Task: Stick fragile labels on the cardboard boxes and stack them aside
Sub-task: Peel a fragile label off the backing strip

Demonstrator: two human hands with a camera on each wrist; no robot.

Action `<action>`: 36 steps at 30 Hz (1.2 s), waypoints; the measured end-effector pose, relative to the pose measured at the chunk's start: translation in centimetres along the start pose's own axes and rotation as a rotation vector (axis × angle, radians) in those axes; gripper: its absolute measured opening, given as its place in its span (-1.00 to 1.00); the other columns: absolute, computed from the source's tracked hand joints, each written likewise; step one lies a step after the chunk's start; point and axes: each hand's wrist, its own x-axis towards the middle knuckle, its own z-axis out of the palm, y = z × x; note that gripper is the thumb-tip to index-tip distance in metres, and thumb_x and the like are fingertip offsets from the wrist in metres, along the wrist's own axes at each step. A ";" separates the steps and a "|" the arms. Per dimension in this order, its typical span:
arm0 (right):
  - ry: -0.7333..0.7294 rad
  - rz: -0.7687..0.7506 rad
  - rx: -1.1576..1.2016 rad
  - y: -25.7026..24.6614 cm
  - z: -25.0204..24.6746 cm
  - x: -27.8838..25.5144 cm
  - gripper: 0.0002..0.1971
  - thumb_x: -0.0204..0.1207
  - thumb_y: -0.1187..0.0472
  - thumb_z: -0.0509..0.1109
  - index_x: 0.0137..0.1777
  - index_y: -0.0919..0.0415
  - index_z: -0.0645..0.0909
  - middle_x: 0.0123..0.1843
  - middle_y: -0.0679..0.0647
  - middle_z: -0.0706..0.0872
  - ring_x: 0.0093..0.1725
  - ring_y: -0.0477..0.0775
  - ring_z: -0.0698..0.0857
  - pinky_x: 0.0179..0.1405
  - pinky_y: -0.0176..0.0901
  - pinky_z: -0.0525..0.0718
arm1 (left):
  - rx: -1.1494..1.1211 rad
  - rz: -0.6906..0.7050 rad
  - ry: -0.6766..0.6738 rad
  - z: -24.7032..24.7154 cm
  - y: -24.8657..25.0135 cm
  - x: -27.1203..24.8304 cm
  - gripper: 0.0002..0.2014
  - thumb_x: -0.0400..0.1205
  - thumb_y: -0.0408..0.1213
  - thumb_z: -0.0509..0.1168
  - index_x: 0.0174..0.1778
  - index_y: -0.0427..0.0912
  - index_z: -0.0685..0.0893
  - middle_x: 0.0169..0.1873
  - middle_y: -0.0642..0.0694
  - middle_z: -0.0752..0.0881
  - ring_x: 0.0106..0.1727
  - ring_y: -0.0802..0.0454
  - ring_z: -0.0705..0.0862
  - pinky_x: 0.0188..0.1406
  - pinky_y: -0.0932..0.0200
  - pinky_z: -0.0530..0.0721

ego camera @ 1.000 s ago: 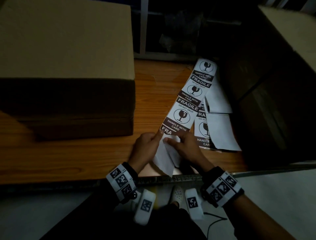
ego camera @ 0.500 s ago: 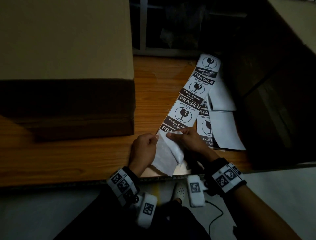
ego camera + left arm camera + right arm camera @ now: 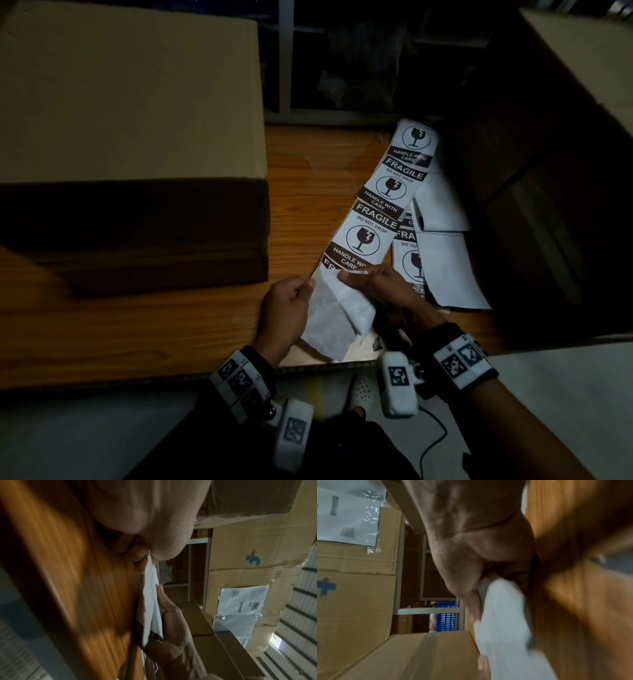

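A strip of black-and-white FRAGILE labels [image 3: 373, 219] lies slantwise on the wooden table [image 3: 137, 329]. At its near end my left hand [image 3: 306, 286] pinches the edge of the white backing paper [image 3: 325, 325]. My right hand [image 3: 349, 274] pinches the top edge of a label [image 3: 356, 306] that is partly peeled, its blank underside turned up. In the left wrist view the left hand [image 3: 149, 557] nips the white paper [image 3: 150, 601]. The right wrist view shows the same paper [image 3: 501, 622], blurred. A big cardboard box [image 3: 130, 102] stands to the left.
Loose label sheets and blank backing pieces [image 3: 448, 270] lie to the right of the strip. Another cardboard box [image 3: 565, 85] rises at the right, dark on its near side. The table's front edge [image 3: 102, 380] runs just below my wrists. Shelving stands behind the table.
My right hand has drawn the label further off the backing, so the loose white flap below it is longer. My left hand keeps its pinch in about the same place.
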 end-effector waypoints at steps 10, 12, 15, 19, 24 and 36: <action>-0.249 0.057 -0.264 -3.4 -2.9 -1.5 -0.58 0.46 0.15 0.52 0.26 0.37 0.68 0.24 0.29 0.76 0.20 0.22 0.76 0.21 0.11 0.74 | 0.104 0.034 -0.029 0.1 0.0 0.6 -0.67 0.73 -0.21 0.25 -0.24 -0.38 0.66 -0.31 -0.27 0.71 -0.24 -0.16 0.68 -0.23 0.01 0.63; -0.150 -0.081 -0.494 -3.2 -1.7 -1.5 -0.72 0.51 0.10 0.51 0.10 0.28 0.79 0.08 0.20 0.83 0.13 0.18 0.80 0.26 0.07 0.72 | 0.121 0.082 -0.021 0.3 0.0 0.3 -0.66 0.72 -0.23 0.26 -0.30 -0.41 0.60 -0.38 -0.27 0.66 -0.36 -0.07 0.59 -0.34 0.10 0.50; -0.021 -0.247 -0.769 -2.4 0.0 -0.9 -0.82 0.49 0.09 0.53 -0.16 0.21 0.82 -0.16 0.16 0.84 -0.12 0.07 0.82 -0.08 -0.03 0.75 | 0.124 0.099 -0.022 0.4 -0.2 0.2 -0.68 0.72 -0.24 0.27 -0.28 -0.39 0.63 -0.33 -0.26 0.69 -0.29 -0.04 0.63 -0.30 0.11 0.52; 0.181 -0.456 -0.900 -1.6 0.1 0.1 -0.94 0.50 0.23 0.50 -0.11 0.12 0.81 -0.16 0.05 0.85 -0.12 -0.06 0.79 -0.08 -0.17 0.71 | 0.096 0.084 -0.030 0.3 -0.1 0.3 -0.65 0.73 -0.21 0.25 -0.29 -0.39 0.59 -0.37 -0.29 0.66 -0.32 -0.19 0.63 -0.33 0.03 0.53; 0.241 -0.632 -0.719 -0.9 0.4 -1.2 -0.59 0.69 -0.14 0.18 0.03 0.13 0.74 -0.10 -0.05 0.78 -0.14 -0.11 0.70 -0.18 -0.27 0.57 | 0.034 0.036 -0.045 0.0 0.7 1.9 -0.61 0.72 -0.26 0.24 -0.33 -0.49 0.51 -0.42 -0.38 0.57 -0.37 -0.06 0.54 -0.36 0.10 0.41; 0.097 -0.148 -0.211 -0.1 0.3 -3.5 -0.90 0.48 0.31 0.53 -0.05 0.32 0.76 -0.15 0.27 0.84 -0.14 0.33 0.81 -0.14 0.12 0.77 | -0.270 -0.153 -0.039 -0.2 3.4 2.0 -0.72 0.70 -0.20 0.30 -0.11 -0.38 0.74 -0.25 -0.11 0.82 -0.25 -0.05 0.77 -0.20 0.18 0.65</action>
